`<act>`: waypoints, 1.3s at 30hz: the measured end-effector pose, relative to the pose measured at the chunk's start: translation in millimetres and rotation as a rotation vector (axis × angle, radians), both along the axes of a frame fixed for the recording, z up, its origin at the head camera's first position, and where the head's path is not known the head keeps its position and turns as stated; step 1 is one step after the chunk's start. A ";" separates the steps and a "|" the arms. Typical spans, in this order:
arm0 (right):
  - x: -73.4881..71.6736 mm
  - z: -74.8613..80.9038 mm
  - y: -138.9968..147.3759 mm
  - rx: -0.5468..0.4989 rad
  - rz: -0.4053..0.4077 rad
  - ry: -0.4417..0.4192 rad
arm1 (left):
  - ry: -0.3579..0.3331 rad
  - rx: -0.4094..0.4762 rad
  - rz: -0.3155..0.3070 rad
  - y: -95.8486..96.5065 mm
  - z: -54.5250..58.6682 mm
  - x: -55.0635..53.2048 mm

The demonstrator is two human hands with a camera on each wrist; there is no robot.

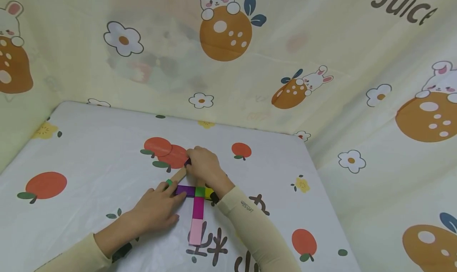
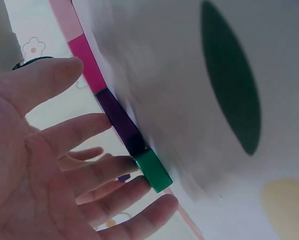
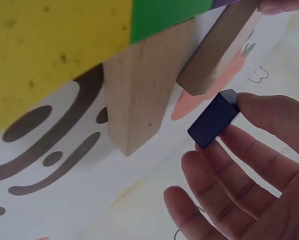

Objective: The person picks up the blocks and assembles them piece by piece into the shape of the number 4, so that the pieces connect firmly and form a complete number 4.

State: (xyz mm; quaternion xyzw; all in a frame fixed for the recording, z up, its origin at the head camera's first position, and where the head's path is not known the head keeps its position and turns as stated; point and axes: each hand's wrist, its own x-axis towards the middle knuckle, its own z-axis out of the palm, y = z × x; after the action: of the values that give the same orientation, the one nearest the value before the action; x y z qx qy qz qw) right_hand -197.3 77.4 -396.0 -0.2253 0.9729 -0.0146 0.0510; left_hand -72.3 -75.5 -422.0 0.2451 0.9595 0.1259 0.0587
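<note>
Thumb and fingertips of my right hand [image 1: 207, 166] pinch a small dark blue block [image 3: 212, 122], held near the end of a plain wooden block [image 3: 214, 55]. My left hand [image 1: 151, 210] lies flat-fingered beside the purple block [image 1: 186, 191], its fingertips touching that block and a small green block [image 2: 154, 172] at the wooden block's near end. A central green block [image 1: 200, 191] joins the purple one to a yellow block [image 3: 49, 55]. Magenta [image 1: 198, 207] and pink [image 1: 195, 232] blocks run toward me, and another wooden block [image 3: 144, 90] extends away, partly hidden by my right hand.
The white tablecloth [image 1: 107, 153] is printed with red fruit, yellow flowers and dark lettering. Patterned curtains [image 1: 160, 77] with rabbits and flowers stand along the back and sides of the table.
</note>
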 end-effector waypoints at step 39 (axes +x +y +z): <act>-16.2 -13.8 -9.6 -0.002 0.039 0.003 | 0.038 -0.016 -0.006 1.9 -5.4 2.8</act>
State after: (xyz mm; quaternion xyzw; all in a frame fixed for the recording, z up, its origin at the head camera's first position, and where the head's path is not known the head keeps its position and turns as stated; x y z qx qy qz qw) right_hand -213.5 67.8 -409.8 -0.2444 0.9683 -0.0142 0.0495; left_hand -69.5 -73.6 -427.4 0.2496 0.9608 0.1133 0.0425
